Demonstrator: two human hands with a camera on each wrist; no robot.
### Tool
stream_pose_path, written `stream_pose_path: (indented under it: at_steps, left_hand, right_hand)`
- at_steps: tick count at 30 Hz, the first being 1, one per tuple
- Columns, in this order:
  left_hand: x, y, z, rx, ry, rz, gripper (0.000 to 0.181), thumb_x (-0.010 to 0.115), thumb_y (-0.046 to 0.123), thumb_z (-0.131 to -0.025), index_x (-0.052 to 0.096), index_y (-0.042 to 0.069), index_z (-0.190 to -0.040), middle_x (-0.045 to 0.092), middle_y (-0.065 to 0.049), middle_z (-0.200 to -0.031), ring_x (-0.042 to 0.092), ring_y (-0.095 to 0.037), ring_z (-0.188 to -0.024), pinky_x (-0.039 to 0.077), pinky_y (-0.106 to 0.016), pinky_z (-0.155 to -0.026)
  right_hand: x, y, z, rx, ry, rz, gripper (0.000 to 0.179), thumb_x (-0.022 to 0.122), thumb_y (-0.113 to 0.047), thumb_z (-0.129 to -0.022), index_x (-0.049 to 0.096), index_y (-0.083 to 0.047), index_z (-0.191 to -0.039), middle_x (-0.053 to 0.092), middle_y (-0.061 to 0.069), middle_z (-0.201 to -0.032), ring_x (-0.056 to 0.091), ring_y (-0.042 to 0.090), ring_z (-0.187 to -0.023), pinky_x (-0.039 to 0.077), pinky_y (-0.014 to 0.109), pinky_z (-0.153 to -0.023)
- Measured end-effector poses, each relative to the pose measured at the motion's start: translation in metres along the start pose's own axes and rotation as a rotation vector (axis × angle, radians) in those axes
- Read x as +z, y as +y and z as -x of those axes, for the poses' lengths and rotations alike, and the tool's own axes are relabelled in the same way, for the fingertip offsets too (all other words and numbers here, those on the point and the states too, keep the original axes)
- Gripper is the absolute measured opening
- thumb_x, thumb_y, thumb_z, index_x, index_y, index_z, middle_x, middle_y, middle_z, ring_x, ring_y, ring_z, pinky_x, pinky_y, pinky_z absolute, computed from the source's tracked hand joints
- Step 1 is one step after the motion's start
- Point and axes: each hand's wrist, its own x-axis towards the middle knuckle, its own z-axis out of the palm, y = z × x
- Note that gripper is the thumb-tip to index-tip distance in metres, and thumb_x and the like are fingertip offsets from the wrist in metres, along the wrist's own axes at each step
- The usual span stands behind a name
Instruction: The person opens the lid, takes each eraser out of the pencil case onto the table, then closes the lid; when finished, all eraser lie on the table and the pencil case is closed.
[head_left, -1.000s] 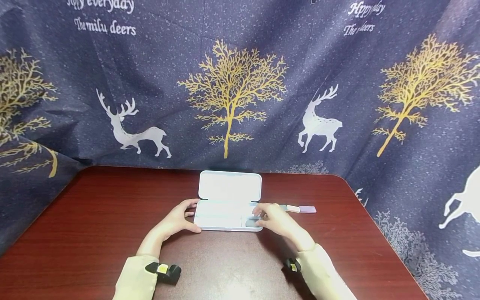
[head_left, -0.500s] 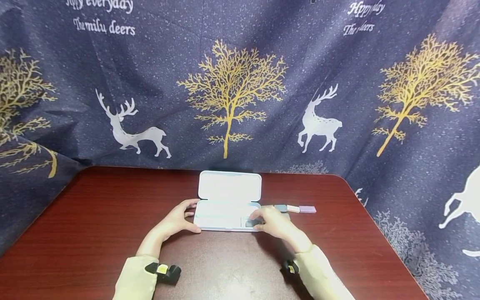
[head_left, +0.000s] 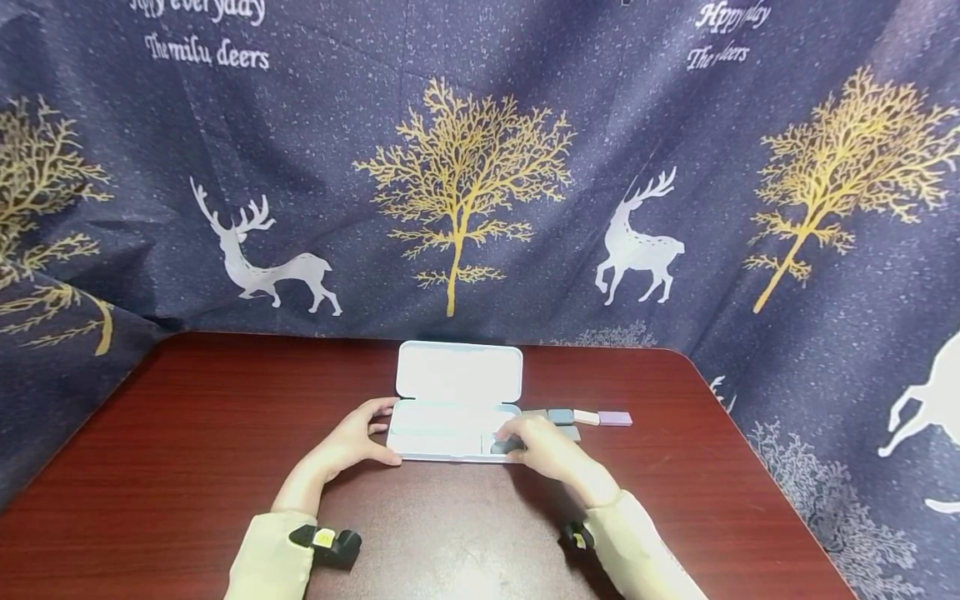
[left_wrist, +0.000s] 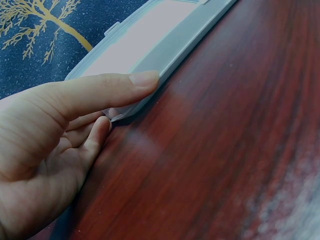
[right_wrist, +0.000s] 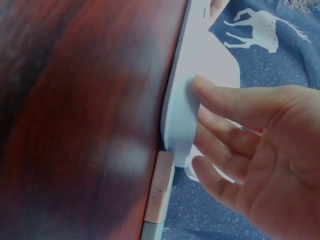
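Observation:
An open pale pencil case (head_left: 438, 446) lies on the table, its raised lid (head_left: 460, 372) behind it. My left hand (head_left: 351, 436) grips the case's left end, thumb at the front corner and fingers round the back, as the left wrist view also shows. The right hand (head_left: 551, 446) reaches over the right end, its fingertips in the small right compartment. A dark grey piece (head_left: 500, 447) shows there beside the fingertips; whether they pinch it is hidden. In the right wrist view the thumb bends over the case's wall (right_wrist: 181, 110), apart from the curved fingers.
Right of the case, small blocks lie end to end: a blue-grey block (head_left: 560, 417), a white block (head_left: 587, 417) and a purple block (head_left: 615, 419). A grey-green block (head_left: 572, 432) sits nearer, partly behind the right hand. A patterned cloth (head_left: 480, 208) hangs behind the table (head_left: 262, 392).
My right hand has shifted slightly left and toward the front, its fingers closer together. More of the blocks behind it now shows. The left hand and the pencil case have stayed put.

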Motion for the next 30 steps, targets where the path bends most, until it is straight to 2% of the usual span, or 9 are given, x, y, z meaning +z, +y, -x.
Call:
stream_pose_path:
  at_steps: [10,24,30]
  left_hand:
    - [0.0002,-0.0009,-0.0012,-0.006,0.001,-0.01,0.098,0.089,0.004,-0.062,0.036,-0.007,-0.143,0.042,-0.03,-0.137,0.049,-0.047,-0.125,0.053,-0.043,-0.101]
    - [0.0002,-0.0011,-0.0016,-0.015,0.012,-0.015,0.098,0.089,0.005,-0.061,0.038,-0.006,-0.143,0.043,-0.029,-0.137,0.049,-0.046,-0.125,0.052,-0.044,-0.102]
    - [-0.0003,-0.0028,-0.0019,-0.007,0.014,-0.015,0.097,0.089,0.004,-0.06,0.038,-0.006,-0.142,0.043,-0.029,-0.137,0.049,-0.046,-0.125,0.051,-0.046,-0.103]
  right_hand:
    - [0.0004,-0.0007,0.0004,-0.023,0.029,0.023,0.02,0.077,0.001,-0.074,0.07,-0.005,-0.092,0.071,0.003,-0.089,0.065,0.021,-0.087,0.055,0.035,-0.081]
    - [-0.0018,-0.004,0.0003,0.03,0.042,-0.005,0.022,0.078,0.004,-0.072,0.068,-0.006,-0.09,0.071,0.003,-0.088,0.066,0.021,-0.087,0.056,0.037,-0.081]
    - [-0.0022,-0.0053,0.0,0.04,0.049,-0.015,0.017,0.072,0.006,-0.076,0.068,-0.006,-0.088,0.071,0.004,-0.088,0.066,0.022,-0.088,0.056,0.038,-0.081]
